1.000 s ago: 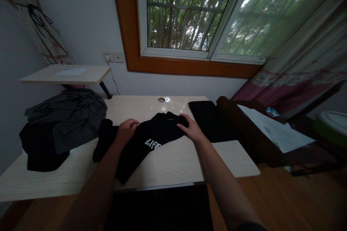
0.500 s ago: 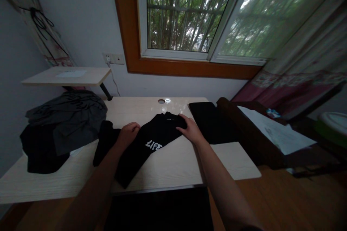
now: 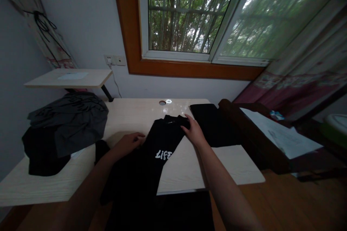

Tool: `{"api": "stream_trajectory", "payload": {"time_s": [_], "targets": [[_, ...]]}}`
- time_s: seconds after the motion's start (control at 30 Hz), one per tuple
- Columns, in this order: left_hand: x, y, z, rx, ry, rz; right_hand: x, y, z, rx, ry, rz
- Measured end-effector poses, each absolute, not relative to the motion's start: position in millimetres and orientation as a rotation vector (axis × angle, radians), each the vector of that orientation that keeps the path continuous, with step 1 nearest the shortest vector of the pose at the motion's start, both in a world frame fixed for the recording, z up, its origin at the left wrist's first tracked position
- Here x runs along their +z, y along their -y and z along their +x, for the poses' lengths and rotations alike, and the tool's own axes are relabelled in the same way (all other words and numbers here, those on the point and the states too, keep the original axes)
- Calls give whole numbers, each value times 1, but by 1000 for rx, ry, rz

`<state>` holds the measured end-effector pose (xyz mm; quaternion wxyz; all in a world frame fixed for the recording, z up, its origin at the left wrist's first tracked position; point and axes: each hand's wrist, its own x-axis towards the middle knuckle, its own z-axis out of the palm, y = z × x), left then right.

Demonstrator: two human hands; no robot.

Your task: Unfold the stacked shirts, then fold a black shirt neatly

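Note:
A black T-shirt (image 3: 162,135) with white lettering lies across the front of the desk, its neck towards the window. Its lower part hangs over the near edge and merges with dark fabric there. My right hand (image 3: 193,131) is closed on the shirt's right shoulder, thumb and fingers pinching the cloth. At the shirt's left side, my left hand (image 3: 131,143) has its fingers bent together against the edge of the cloth; the fingertips are partly hidden. Beyond my right hand, a folded black garment (image 3: 217,124) lies flat.
Crumpled dark grey and black clothes (image 3: 73,122) are heaped on the desk (image 3: 184,173) at the left, below a small raised shelf (image 3: 92,77). At the right stands a dark brown piece of furniture (image 3: 260,148) with a paper sheet (image 3: 279,133). A window is behind.
The T-shirt has been turned and drawn towards me, so its lower part now drops over the desk's near edge. My left hand has moved slightly right; my right hand stays near the shoulder.

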<state>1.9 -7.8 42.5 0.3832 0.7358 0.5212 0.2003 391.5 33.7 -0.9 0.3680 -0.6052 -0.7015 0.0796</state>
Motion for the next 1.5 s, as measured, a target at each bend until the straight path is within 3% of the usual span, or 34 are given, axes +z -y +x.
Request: {"api": "stream_trajectory", "payload": {"time_s": [0.23, 0.5, 0.7, 1.03, 1.5], "targets": [[43, -24, 22, 502, -1465, 2074, -4, -37, 397, 17, 1797, -1648], [42, -36, 67, 577, -1276, 2116, 6, -32, 391, 34, 1711, -1637], [48, -14, 68, 652, -1092, 1980, 10, -26, 393, 191, 1479, -1641], [40, 0, 50, 692, -1120, 1682, 8, -23, 394, 100, 1309, -1562], [58, -11, 8, 1333, -1242, 1073, 18, -25, 386, 507, 1708, -1480]]}}
